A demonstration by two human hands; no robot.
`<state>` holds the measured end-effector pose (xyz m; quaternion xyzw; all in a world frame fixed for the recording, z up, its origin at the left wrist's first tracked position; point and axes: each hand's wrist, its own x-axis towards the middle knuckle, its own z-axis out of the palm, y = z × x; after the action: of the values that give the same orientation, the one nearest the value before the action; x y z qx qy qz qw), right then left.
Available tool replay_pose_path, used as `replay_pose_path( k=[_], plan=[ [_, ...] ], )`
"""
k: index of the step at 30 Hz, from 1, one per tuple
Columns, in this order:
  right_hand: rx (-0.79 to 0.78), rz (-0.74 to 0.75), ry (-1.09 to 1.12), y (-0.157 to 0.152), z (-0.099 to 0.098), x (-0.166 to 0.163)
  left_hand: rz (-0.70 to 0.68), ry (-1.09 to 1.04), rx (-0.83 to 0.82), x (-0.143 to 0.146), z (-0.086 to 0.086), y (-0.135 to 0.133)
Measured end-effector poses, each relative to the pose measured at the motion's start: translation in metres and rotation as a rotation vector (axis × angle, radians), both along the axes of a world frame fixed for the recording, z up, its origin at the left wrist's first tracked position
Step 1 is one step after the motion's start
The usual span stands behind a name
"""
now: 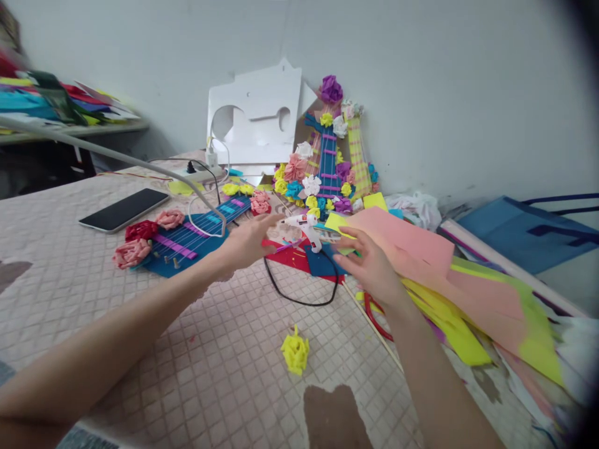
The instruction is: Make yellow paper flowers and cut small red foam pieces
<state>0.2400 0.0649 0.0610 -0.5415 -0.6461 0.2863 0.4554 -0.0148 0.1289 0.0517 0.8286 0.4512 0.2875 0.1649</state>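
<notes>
A white hot glue gun (309, 232) stands between my hands near the middle of the table, its nozzle pointing left and its black cord looping in front. My left hand (248, 240) reaches in beside the nozzle with fingers stretched out; whether a fingertip touches it I cannot tell. On the other side my right hand (372, 265) is open, fingers spread, close to the handle and holding nothing. Nearer to me lies a yellow crepe paper flower (295, 351). Left of my left hand is a blue paper guitar (210, 218) with purple strips and pink and red paper flowers (140, 231).
A tablet (124, 210) lies at the left, and a white cable (140, 163) arches over the table. Finished flowered guitars (330, 162) lean on the wall beside white cut board (255, 118). Pink sheets (402, 234) and yellow paper strips (449, 318) pile up at right, near a thin stick (369, 321).
</notes>
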Motion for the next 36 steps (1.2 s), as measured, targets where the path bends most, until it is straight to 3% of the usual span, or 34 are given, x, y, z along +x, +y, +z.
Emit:
replay_pose_path(
  k=[4,10,13,16,19,22,24,29,33,36],
  plan=[
    [-0.200,0.193,0.261,-0.002,0.001,-0.003,-0.280,-0.255,-0.222,0.002,-0.012,0.007],
    [-0.308,0.300,0.558,-0.005,0.003,-0.016,-0.395,-0.434,-0.380,0.018,-0.011,-0.006],
    [-0.314,0.407,0.506,-0.014,0.005,-0.030,-0.521,-0.508,-0.462,0.030,-0.014,-0.022],
    [-0.382,0.544,0.171,-0.022,0.009,-0.038,-0.419,-0.254,-0.310,0.034,-0.015,-0.030],
    [-0.198,0.331,-0.061,-0.022,0.013,-0.032,-0.182,-0.127,-0.092,0.026,-0.010,-0.026],
    [0.078,-0.054,-0.132,-0.019,0.015,-0.020,-0.206,-0.109,-0.001,0.018,-0.006,-0.019],
    [0.218,-0.161,-0.236,-0.019,0.016,-0.016,-0.246,-0.054,0.031,0.017,-0.005,-0.018],
    [0.263,0.134,-0.528,-0.037,0.009,-0.021,-0.368,0.041,0.075,0.019,-0.008,-0.030],
    [0.132,0.145,-0.517,-0.069,-0.013,-0.020,-0.365,0.124,-0.095,0.017,-0.008,-0.049],
    [0.042,0.154,-0.447,-0.091,-0.029,-0.018,-0.457,0.176,-0.170,0.014,-0.008,-0.062]
  ],
)
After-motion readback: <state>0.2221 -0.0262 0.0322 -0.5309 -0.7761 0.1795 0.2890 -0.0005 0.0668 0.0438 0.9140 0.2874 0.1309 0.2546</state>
